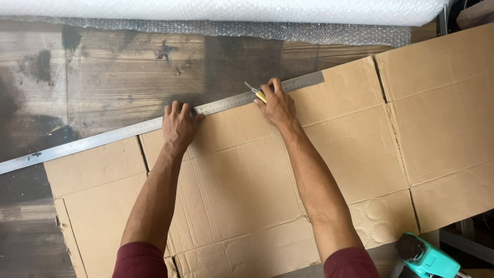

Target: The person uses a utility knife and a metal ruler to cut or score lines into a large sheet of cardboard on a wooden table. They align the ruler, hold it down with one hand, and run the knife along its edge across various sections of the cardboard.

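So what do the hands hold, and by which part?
Right hand grips a yellow utility knife by its handle. Left hand holds nothing; it presses the steel ruler flat.

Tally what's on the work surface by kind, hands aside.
Flattened cardboard box: 1
Long metal ruler: 1
Yellow utility knife: 1
Bubble wrap roll: 1
Teal tool at the lower right: 1
Total: 5

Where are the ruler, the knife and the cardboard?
ruler (103, 136): head view, on its bare steel strip left of the left hand.
knife (261, 95): head view, on its yellow body above the right hand.
cardboard (242, 175): head view, on the flat panel between the arms.
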